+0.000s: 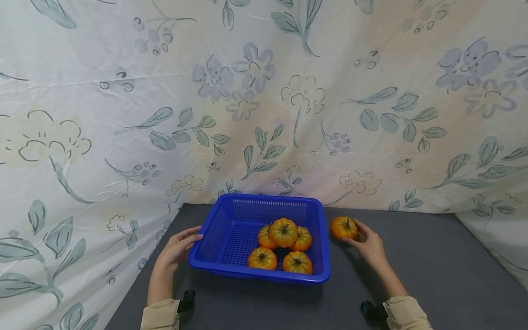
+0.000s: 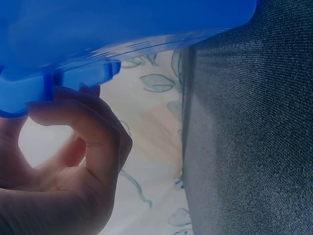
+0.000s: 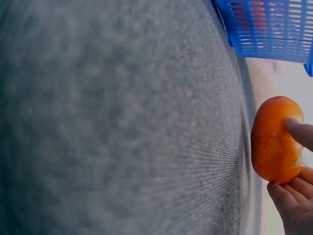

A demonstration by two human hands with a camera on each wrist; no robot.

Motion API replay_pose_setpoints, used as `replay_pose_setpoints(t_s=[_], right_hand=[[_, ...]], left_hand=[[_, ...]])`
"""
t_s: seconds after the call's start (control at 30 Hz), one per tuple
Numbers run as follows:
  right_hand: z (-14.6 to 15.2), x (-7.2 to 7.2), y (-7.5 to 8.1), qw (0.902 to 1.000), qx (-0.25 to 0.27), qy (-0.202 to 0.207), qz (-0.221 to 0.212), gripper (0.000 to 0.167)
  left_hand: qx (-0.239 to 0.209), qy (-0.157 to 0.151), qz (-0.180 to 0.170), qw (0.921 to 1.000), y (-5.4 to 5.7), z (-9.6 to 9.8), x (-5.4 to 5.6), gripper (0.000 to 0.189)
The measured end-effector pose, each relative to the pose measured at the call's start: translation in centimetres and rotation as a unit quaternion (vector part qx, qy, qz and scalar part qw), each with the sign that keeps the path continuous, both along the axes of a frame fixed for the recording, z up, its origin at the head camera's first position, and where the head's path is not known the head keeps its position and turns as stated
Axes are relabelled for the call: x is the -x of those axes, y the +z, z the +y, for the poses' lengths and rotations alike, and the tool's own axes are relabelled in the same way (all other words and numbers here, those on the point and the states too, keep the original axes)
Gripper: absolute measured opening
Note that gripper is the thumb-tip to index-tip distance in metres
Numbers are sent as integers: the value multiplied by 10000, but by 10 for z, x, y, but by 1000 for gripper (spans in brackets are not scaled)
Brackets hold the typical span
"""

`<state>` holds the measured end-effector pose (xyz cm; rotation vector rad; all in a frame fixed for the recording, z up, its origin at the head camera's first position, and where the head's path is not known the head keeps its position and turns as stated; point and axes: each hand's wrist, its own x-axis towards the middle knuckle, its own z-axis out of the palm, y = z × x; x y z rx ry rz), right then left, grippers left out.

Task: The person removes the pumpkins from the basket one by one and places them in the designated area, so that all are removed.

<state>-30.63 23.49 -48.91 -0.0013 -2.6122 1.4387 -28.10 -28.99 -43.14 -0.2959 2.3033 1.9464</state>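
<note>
A blue plastic basket (image 1: 257,274) with slotted walls holds several small orange pumpkins (image 1: 283,233). My left hand (image 1: 176,250) grips the basket's left rim; in the left wrist view its fingers (image 2: 100,142) curl up against the blue rim (image 2: 83,76). To the right of the basket, my right hand (image 1: 371,247) holds another small pumpkin (image 1: 344,228) by its side. The right wrist view shows the thumb (image 3: 301,132) on one face of this pumpkin (image 3: 275,147) and the other fingers at its lower end. Whether it touches the table cannot be told.
A dark grey table (image 1: 429,256) lies under everything. Behind it and at both sides hangs a pale cloth (image 1: 255,174) with printed flowers and leaves. Black straps (image 1: 187,300) sit around the wrists, by the beige sleeves (image 1: 161,315).
</note>
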Motion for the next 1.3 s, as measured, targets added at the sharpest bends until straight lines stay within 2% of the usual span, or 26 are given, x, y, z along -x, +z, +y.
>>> replay_pose_setpoints(t_s=[0.43, 0.77, 1.3], right_hand=[[2, 1, -5, 9995, -307, -15, 113, 74], [-1, 1, -3, 9994, -329, -66, -103, 77], [-2, 1, -2, 9994, -350, -13, -52, 75]], left_hand=[[2, -10, 23, 10000, 0, 0, -1, 63], [-76, -35, 29, 10000, 0, 0, -1, 63], [-98, -45, 18, 9999, -1, 0, 0, 63]])
